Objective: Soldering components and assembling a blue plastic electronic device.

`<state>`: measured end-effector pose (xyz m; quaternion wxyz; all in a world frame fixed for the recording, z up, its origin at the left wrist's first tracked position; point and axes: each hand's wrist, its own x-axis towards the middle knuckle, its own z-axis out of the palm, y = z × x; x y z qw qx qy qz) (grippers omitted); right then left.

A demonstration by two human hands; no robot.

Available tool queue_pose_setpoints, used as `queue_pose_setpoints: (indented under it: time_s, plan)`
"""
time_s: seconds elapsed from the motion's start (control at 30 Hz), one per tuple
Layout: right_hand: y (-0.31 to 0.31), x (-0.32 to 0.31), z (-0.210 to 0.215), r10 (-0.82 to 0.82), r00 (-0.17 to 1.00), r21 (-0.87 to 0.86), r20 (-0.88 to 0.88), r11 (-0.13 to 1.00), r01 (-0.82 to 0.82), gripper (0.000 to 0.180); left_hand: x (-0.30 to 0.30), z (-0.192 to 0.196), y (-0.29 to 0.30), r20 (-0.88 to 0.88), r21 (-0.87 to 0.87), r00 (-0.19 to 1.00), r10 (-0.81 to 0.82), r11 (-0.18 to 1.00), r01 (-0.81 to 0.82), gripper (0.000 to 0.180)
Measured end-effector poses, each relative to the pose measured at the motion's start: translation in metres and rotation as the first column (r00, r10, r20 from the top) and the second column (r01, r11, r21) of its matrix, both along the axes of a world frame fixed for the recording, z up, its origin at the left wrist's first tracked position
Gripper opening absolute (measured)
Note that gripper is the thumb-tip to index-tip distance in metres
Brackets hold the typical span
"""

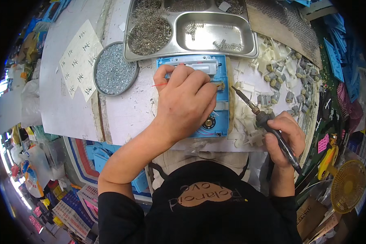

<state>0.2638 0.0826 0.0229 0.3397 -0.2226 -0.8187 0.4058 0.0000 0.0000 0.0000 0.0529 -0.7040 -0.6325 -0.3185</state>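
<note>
My left hand (185,101) lies over a blue plastic housing (221,122), its fingers curled and closed. A thin red wire (160,85) sticks out to the left between thumb and forefinger; the fingertips themselves are hidden. Inside the housing, a pale grey part (205,67) shows beyond the knuckles, and a round speaker-like part (208,123) sits at the near end with thin wires beside it. My right hand (286,138) grips a soldering iron (275,130) by its dark handle. The iron's tip points up and left, just right of the housing and apart from it.
A metal compartment tray (254,44) with small springs stands behind the housing. Left of it is a round grey dish (96,81) of small metal screws. White plastic parts and small motors (289,96) lie heaped on the right. A yellow fan (349,185) stands at lower right.
</note>
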Motion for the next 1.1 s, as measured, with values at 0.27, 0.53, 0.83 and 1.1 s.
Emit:
queue_pose_setpoints:
  time_s: [0.27,0.53,0.83,1.1]
  plan:
    - [0.002,-0.002,0.0,0.008,1.0,0.025,-0.01,1.0,-0.007,0.029,0.001,0.0,0.001,0.007,-0.008,1.0,0.008,1.0,-0.008,0.02]
    - [0.001,-0.004,-0.002,0.008,1.0,0.022,-0.017,1.0,-0.008,0.029,-0.01,0.005,-0.01,0.05,0.037,0.998,0.04,0.998,-0.042,0.025]
    - [0.001,-0.007,-0.005,0.017,0.999,-0.038,-0.045,0.999,-0.019,0.028,-0.07,0.007,-0.051,-0.004,-0.121,0.995,0.104,0.987,-0.103,0.015]
    - [-0.002,-0.02,0.004,-0.055,0.997,-0.026,-0.045,0.998,0.054,0.028,-0.04,0.006,-0.022,0.352,0.068,0.924,-0.149,0.989,0.134,0.019]
